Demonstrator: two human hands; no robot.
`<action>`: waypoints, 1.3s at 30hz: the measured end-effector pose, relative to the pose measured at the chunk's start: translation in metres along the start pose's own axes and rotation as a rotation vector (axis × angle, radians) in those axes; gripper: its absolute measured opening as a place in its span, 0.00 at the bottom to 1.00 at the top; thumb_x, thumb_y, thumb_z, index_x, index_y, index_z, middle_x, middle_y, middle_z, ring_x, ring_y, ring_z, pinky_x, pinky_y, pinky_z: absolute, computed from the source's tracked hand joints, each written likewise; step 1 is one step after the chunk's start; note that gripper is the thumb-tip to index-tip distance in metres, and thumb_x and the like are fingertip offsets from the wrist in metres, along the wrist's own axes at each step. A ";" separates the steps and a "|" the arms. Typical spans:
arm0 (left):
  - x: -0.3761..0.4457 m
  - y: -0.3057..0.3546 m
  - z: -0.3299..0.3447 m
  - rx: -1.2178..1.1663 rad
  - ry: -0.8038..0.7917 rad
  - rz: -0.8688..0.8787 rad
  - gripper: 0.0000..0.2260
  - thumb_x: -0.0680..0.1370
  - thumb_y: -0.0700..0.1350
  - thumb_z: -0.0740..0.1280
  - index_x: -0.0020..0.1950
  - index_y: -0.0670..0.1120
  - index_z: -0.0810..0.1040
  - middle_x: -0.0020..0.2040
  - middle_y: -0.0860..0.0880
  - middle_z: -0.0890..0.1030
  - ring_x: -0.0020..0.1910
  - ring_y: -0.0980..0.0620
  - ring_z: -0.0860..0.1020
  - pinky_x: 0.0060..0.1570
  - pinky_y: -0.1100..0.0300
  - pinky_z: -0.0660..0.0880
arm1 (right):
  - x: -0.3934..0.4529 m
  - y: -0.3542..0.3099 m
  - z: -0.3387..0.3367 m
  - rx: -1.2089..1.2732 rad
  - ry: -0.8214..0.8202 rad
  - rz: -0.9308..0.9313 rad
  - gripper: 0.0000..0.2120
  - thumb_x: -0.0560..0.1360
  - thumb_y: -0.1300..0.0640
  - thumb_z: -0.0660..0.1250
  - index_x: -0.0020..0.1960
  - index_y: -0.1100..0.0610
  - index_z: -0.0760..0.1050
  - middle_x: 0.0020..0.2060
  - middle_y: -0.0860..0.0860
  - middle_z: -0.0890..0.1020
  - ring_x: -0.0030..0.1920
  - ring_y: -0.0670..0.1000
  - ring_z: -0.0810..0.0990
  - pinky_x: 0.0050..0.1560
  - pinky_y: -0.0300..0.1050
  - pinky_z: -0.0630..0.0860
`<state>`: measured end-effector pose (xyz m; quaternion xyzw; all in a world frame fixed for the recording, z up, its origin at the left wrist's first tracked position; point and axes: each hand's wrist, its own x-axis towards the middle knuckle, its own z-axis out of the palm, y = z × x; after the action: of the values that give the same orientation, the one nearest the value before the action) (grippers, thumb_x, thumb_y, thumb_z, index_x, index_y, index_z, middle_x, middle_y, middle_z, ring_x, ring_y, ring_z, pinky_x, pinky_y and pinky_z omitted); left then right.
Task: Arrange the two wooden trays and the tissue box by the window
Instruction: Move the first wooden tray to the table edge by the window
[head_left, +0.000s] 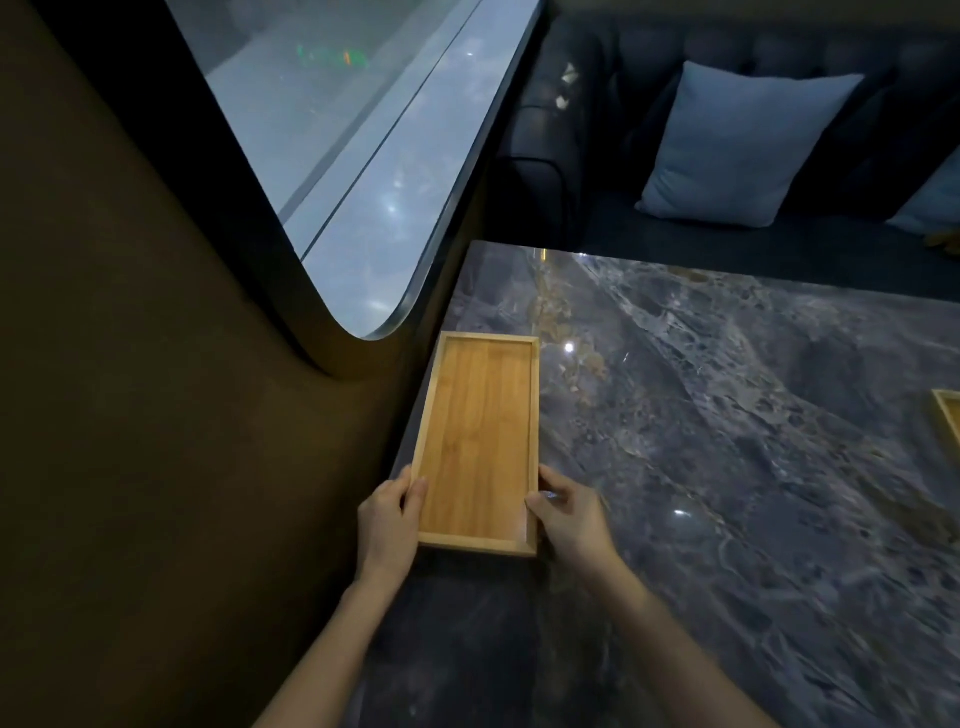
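A long, shallow wooden tray (480, 436) lies flat on the dark marble table (727, 441), along the table's left edge just below the window (332, 156). My left hand (387, 519) grips the tray's near left rim, thumb over the edge. My right hand (569, 514) grips the near right rim. A corner of a second wooden tray (948, 421) shows at the right edge of the view, mostly cut off. No tissue box is in view.
A brown padded wall (156, 415) runs close along the table's left side. A dark sofa (597, 130) with a pale blue cushion (737, 145) stands beyond the table's far edge.
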<state>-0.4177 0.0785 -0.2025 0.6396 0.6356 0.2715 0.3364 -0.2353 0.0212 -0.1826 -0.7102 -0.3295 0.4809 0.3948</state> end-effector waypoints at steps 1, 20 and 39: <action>0.002 -0.004 0.001 0.002 -0.006 -0.008 0.16 0.78 0.45 0.60 0.63 0.39 0.72 0.45 0.54 0.74 0.38 0.66 0.71 0.36 0.74 0.64 | 0.003 0.001 0.003 -0.009 0.006 0.014 0.17 0.76 0.64 0.62 0.63 0.55 0.74 0.49 0.46 0.81 0.52 0.46 0.81 0.50 0.36 0.75; 0.014 -0.027 0.011 0.066 0.000 -0.094 0.14 0.78 0.41 0.60 0.61 0.38 0.74 0.56 0.42 0.77 0.51 0.53 0.73 0.51 0.62 0.69 | 0.017 0.016 0.029 -0.280 0.029 0.003 0.18 0.75 0.61 0.61 0.63 0.52 0.74 0.54 0.52 0.79 0.52 0.48 0.76 0.54 0.41 0.71; 0.023 -0.011 0.009 0.515 -0.119 -0.131 0.16 0.78 0.36 0.55 0.66 0.38 0.66 0.58 0.40 0.72 0.50 0.47 0.74 0.49 0.56 0.76 | 0.017 0.021 0.049 -0.340 0.060 -0.051 0.15 0.75 0.64 0.63 0.61 0.57 0.73 0.47 0.51 0.70 0.41 0.44 0.70 0.48 0.33 0.64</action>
<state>-0.4167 0.1000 -0.2183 0.6762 0.7030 0.0407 0.2164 -0.2741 0.0373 -0.2194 -0.7721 -0.4119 0.3870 0.2906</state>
